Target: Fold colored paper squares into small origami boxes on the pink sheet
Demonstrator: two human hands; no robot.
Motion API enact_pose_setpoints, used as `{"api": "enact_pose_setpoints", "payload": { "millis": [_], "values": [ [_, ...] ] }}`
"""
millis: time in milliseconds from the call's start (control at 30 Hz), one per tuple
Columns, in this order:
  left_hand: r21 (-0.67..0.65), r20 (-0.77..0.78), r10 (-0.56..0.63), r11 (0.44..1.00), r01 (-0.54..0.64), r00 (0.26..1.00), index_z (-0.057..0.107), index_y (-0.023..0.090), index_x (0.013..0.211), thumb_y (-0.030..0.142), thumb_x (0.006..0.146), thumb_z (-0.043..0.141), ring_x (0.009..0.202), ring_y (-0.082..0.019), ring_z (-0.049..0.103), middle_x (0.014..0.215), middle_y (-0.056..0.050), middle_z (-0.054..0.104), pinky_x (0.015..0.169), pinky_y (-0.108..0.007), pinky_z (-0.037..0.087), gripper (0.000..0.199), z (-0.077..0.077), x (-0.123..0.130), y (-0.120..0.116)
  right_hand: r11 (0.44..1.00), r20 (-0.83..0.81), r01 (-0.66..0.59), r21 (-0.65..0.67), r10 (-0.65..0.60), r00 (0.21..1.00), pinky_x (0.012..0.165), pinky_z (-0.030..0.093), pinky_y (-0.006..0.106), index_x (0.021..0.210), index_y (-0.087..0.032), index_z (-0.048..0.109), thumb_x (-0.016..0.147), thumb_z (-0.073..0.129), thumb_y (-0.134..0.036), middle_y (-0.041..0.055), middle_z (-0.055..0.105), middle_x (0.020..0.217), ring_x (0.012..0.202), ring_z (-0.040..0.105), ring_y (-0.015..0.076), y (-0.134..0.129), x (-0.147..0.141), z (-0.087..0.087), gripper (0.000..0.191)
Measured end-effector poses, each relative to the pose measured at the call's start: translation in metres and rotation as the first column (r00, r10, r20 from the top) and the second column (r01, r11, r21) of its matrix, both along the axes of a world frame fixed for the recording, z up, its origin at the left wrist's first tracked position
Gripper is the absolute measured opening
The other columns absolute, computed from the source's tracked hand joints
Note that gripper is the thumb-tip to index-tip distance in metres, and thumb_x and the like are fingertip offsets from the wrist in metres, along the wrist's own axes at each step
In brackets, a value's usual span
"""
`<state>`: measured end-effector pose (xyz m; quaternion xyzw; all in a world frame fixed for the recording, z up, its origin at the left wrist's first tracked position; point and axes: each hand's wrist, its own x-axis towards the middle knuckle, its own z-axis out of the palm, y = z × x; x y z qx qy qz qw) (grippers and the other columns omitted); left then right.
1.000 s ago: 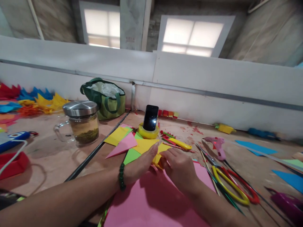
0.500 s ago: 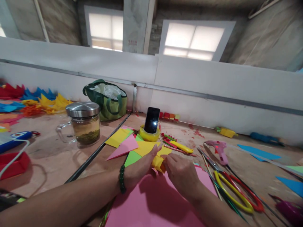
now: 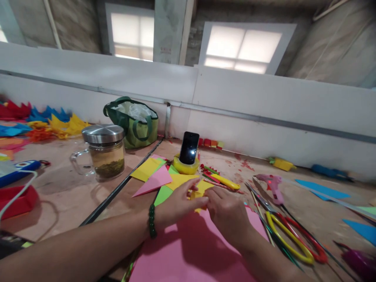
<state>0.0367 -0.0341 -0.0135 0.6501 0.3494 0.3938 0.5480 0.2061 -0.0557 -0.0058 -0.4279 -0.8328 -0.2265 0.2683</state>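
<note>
Above the tabletop (image 3: 70, 205), the right hand (image 3: 225, 209) pinches yellow paper (image 3: 195, 195), left hand (image 3: 174, 205) cupped half-open alongside.

I had two hands (image 3: 178, 201) (image 3: 227, 209), one bead bracelet (image 3: 152, 221), one phone (image 3: 189, 147), one lidded mug (image 3: 107, 152), one green bag (image 3: 127, 127), one pink glue gun (image 3: 273, 187)

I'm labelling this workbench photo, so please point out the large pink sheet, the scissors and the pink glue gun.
Large pink sheet (image 3: 190, 254): head view, its bare middle.
Scissors (image 3: 267, 205): head view, metal just above the handles.
Pink glue gun (image 3: 275, 188): head view, its body.
</note>
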Motion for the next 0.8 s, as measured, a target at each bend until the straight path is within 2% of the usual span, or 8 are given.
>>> {"api": "enact_pose_setpoints", "payload": {
  "millis": [67, 133, 233, 333, 433, 533, 667, 800],
  "values": [
    [0.270, -0.087, 0.126, 0.958, -0.099, 0.988, 0.059, 0.016, 0.118, 0.023, 0.069, 0.069, 0.108, -0.024, 0.053, 0.118, -0.012, 0.057, 0.092, -0.038, 0.044, 0.050, 0.001, -0.001, -0.001, 1.000, 0.038, 0.011, -0.009, -0.010, 0.999, 0.054, 0.033, 0.027, 0.068, -0.017, 0.060, 0.082, 0.046, -0.004, 0.0025, 0.062, 0.064, 0.056, 0.055, 0.0145, -0.001, 0.000, -0.002, 0.024],
    [0.464, -0.125, 0.186, 0.879, -0.108, 0.975, 0.068, 0.015, 0.101, 0.017, 0.068, 0.065, 0.104, -0.023, 0.056, 0.110, -0.011, 0.062, 0.094, -0.038, 0.044, 0.033, 0.003, -0.003, -0.004, 1.000, 0.073, 0.011, -0.007, -0.010, 0.997, 0.054, 0.033, 0.028, 0.072, -0.017, 0.062, 0.081, 0.048, -0.002, 0.0030, 0.063, 0.065, 0.058, 0.057, 0.0156, -0.002, -0.002, -0.002, 0.022],
    [0.534, -0.145, 0.182, 0.842, -0.078, 0.973, 0.071, 0.015, 0.095, 0.018, 0.073, 0.061, 0.096, -0.022, 0.061, 0.102, -0.010, 0.066, 0.091, -0.036, 0.046, 0.024, 0.006, -0.006, -0.005, 1.000, 0.095, 0.000, -0.006, 0.000, 0.995, 0.054, 0.035, 0.029, 0.075, -0.016, 0.064, 0.081, 0.048, -0.002, 0.0035, 0.065, 0.068, 0.061, 0.059, 0.0174, -0.004, -0.004, 0.000, 0.022],
    [0.389, -0.085, 0.133, 0.917, -0.090, 0.988, 0.069, 0.014, 0.103, 0.030, 0.083, 0.055, 0.105, -0.023, 0.058, 0.109, -0.012, 0.066, 0.098, -0.038, 0.042, 0.029, 0.007, -0.007, -0.003, 1.000, 0.071, -0.019, -0.007, 0.019, 0.997, 0.057, 0.039, 0.029, 0.074, -0.016, 0.063, 0.086, 0.045, -0.006, 0.0044, 0.067, 0.071, 0.063, 0.061, 0.0182, -0.004, -0.005, 0.004, 0.023],
    [0.053, 0.084, 0.021, 0.998, -0.025, 0.996, 0.060, 0.015, 0.117, 0.047, 0.091, 0.042, 0.106, -0.023, 0.058, 0.112, -0.012, 0.064, 0.092, -0.039, 0.046, 0.045, 0.003, -0.004, 0.001, 0.997, 0.038, -0.072, 0.036, 0.071, 0.997, 0.066, 0.045, 0.028, 0.079, -0.015, 0.064, 0.090, 0.041, -0.007, 0.0071, 0.071, 0.082, 0.074, 0.065, 0.0184, -0.004, -0.005, 0.007, 0.027],
    [-0.203, 0.246, -0.118, 0.964, 0.170, 0.962, 0.054, 0.015, 0.122, 0.060, 0.090, 0.037, 0.076, -0.019, 0.064, 0.093, -0.010, 0.065, 0.067, -0.033, 0.050, 0.058, -0.002, 0.000, 0.001, 0.991, 0.004, -0.117, 0.066, 0.117, 0.993, 0.073, 0.048, 0.028, 0.085, -0.015, 0.066, 0.091, 0.043, -0.008, 0.0085, 0.073, 0.091, 0.081, 0.067, 0.0187, -0.004, -0.004, 0.009, 0.025],
    [-0.219, 0.264, -0.116, 0.960, 0.176, 0.958, 0.060, 0.009, 0.097, 0.069, 0.084, 0.041, 0.059, -0.015, 0.057, 0.075, -0.007, 0.060, 0.058, -0.029, 0.045, 0.064, -0.005, 0.003, -0.003, 0.989, -0.095, -0.134, 0.064, 0.140, 0.986, 0.071, 0.050, 0.027, 0.094, -0.016, 0.066, 0.088, 0.052, -0.014, 0.0076, 0.073, 0.094, 0.082, 0.068, 0.0186, -0.004, -0.005, 0.008, 0.016],
    [-0.177, 0.153, -0.175, 0.963, 0.201, 0.973, 0.057, 0.012, 0.076, 0.076, 0.083, 0.029, 0.053, -0.014, 0.054, 0.064, -0.005, 0.057, 0.054, -0.028, 0.045, 0.071, -0.006, 0.003, -0.005, 0.982, -0.158, -0.180, 0.062, 0.188, 0.969, 0.063, 0.051, 0.026, 0.091, -0.018, 0.067, 0.084, 0.050, -0.010, 0.0060, 0.071, 0.082, 0.072, 0.066, 0.0165, -0.004, -0.005, 0.009, 0.020]
  ]
}}
